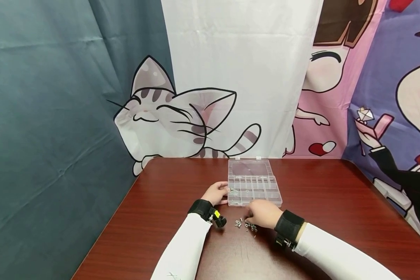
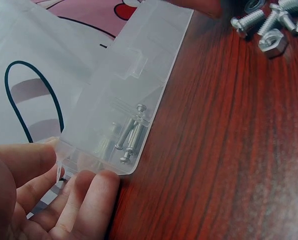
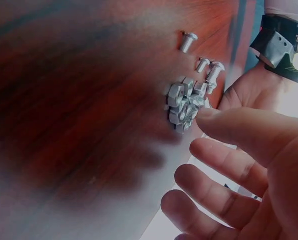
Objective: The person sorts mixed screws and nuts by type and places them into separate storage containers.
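Observation:
A clear plastic compartment box (image 1: pixel 271 186) lies with its lid (image 1: pixel 250 168) folded back. My left hand (image 1: pixel 215 193) grips the box's near left corner, thumb and fingers on its walls in the left wrist view. Long screws (image 2: pixel 131 140) lie inside at that corner. In the head view my right hand (image 1: pixel 263 214) is just in front of the box, over a small pile of metal nuts (image 3: pixel 177 95) and bolts. Its fingers (image 3: pixel 208 150) are loosely bent, and I see nothing held between them. The thumb tip is beside the pile; contact is unclear.
Another little group of short screws and nuts (image 1: pixel 238 223) lies left of the right hand, on the reddish-brown table (image 1: pixel 161 210). Printed cloth (image 1: pixel 248 77) hangs behind the table's back edge. Both wrists wear black camera straps (image 1: pixel 289 226).

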The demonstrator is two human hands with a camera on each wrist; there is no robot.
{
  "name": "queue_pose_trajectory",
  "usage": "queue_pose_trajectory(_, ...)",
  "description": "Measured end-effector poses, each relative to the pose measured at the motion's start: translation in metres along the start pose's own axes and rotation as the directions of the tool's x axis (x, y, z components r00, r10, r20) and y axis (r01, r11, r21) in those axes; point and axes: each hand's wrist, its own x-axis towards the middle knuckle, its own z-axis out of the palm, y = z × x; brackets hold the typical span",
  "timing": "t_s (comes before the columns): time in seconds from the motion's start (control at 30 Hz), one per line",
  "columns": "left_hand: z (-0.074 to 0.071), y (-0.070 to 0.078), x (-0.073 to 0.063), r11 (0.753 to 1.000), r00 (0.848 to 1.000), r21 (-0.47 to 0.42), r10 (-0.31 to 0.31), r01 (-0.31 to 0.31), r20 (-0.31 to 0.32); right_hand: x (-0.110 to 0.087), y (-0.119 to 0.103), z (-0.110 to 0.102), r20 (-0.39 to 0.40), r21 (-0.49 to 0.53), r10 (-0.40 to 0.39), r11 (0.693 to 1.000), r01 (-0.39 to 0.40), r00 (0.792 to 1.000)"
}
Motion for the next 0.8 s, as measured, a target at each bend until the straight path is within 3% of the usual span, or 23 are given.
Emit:
queue_pose_trajectory(0.3,-0.001,-0.013,0.015,1.0,1.0,0.016,0.005,-0.005,-0.007,0.007,0.001,0.003,0.027,0.019,-0.03,0.999,0.029,0.999)
queue_pose_trajectory(0.8,-0.002,-0.019,0.021,1.0,1.0,0.01,-0.015,0.015,-0.01,0.008,0.003,0.006,0.071,0.088,0.016,0.996,-0.022,0.997)
